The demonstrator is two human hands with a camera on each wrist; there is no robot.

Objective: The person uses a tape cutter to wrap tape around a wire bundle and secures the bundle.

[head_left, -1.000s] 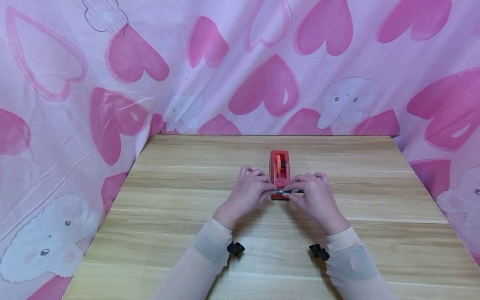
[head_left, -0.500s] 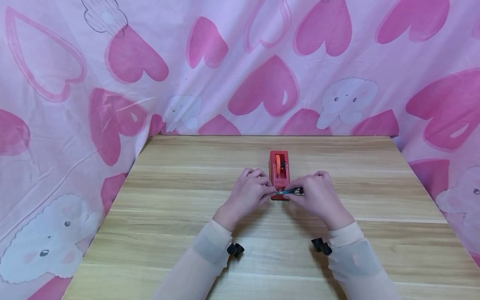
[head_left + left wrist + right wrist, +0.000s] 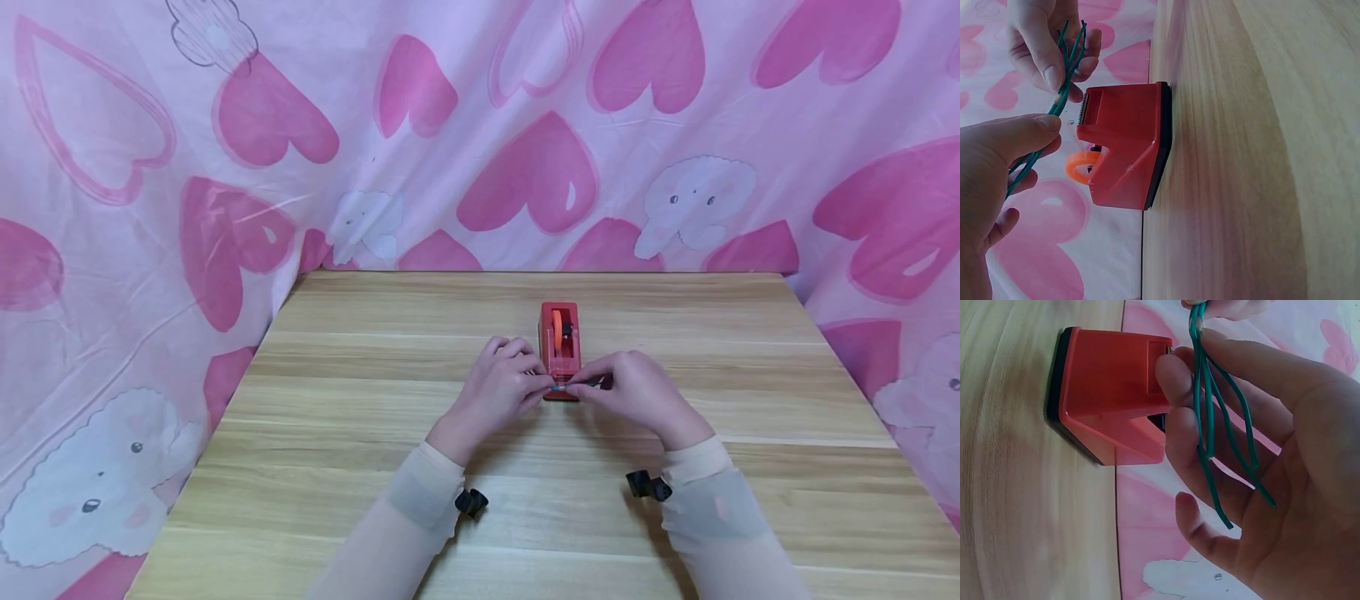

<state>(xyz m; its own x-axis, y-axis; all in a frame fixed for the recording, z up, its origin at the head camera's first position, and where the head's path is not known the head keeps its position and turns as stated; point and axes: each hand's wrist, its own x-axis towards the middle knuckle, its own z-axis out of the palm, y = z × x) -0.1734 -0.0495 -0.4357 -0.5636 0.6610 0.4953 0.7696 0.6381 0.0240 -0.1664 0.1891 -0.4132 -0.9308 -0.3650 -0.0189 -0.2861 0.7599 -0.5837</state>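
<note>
A bundle of several thin green wires (image 3: 1209, 419) stretches between my two hands, over the front of a red tape dispenser (image 3: 1125, 115). My left hand (image 3: 495, 383) pinches the bundle between thumb and fingers, left of the dispenser's front end. On the right, my right hand (image 3: 645, 400) holds the bundle with thumb and fingertips close by. Loose wire ends fan out across the right palm in the right wrist view. A serrated cutter (image 3: 1082, 109) and an orange ring (image 3: 1077, 167) show on the dispenser. Whether tape lies around the wires is too small to tell.
The dispenser stands on a wood-grain table (image 3: 360, 417). A pink cloth with hearts (image 3: 525, 167) hangs behind the table and along its sides. A small black device (image 3: 471, 502) sits at the left wrist, and another black device (image 3: 648, 486) at the right.
My right hand has shifted slightly right and turned, its fingers drawn in more around the wires. The left hand and the dispenser have stayed nearly in place.
</note>
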